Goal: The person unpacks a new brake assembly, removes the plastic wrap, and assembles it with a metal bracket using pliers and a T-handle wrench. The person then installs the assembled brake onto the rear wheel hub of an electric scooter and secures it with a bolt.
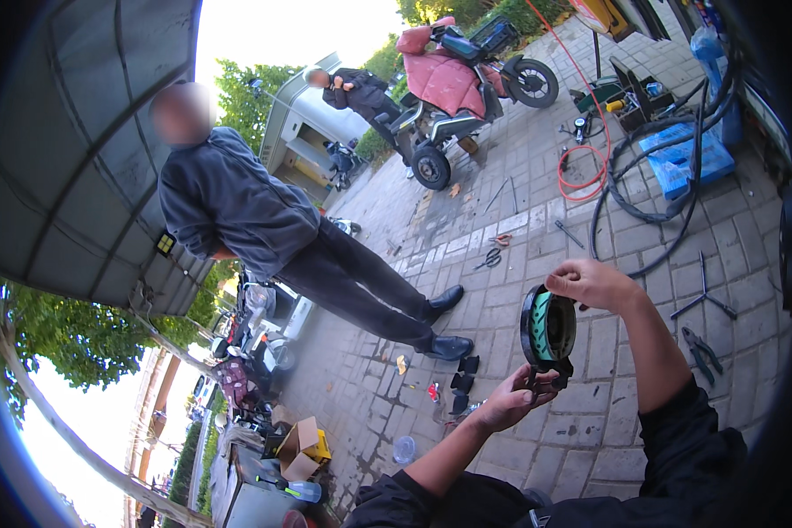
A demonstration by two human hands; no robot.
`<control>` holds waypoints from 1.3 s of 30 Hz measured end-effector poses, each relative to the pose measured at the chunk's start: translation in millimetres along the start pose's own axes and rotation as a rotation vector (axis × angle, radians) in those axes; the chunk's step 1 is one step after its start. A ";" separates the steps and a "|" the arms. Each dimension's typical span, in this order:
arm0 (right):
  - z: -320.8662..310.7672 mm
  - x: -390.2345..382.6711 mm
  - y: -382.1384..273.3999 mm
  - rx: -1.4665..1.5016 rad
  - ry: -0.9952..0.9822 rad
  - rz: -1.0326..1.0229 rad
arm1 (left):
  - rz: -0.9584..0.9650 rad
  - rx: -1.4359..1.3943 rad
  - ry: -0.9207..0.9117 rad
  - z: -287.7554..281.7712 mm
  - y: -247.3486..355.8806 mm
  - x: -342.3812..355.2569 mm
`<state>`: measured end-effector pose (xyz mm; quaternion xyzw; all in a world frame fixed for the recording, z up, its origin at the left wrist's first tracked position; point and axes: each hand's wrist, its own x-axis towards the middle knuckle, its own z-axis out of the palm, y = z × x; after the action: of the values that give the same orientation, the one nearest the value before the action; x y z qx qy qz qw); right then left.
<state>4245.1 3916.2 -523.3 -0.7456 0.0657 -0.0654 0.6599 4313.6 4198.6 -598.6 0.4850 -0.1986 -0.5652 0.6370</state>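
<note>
A round black ring-shaped part (528,330) with a green inner band stands raised above the paving, its open side turned partly toward the right. My left hand (512,400) grips its lower end, where a small black bracket juts out. At the top rim, my right hand (588,285) has its fingers curled and pinched against the edge. The exact kind of part cannot be made out. To the right of it on the ground lie a three-armed wrench (704,297) and a pair of pliers (702,355).
A person (238,202) stands close by at the left; another person (361,92) stands farther back. A scooter (453,88) with a red quilted cover is parked behind. Scissors (489,259), black cable (600,231), a blue case (685,163) and a cardboard box (301,447) lie around.
</note>
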 end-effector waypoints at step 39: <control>91.8 13.0 143.4 1.035 0.180 0.167 | -0.046 0.037 0.628 -43.0 -4.4 -10.7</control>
<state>4273.2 3986.1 -676.6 -0.3059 0.1404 -0.1005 0.9363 4342.7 4225.8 -618.5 0.6518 0.0088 -0.3985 0.6452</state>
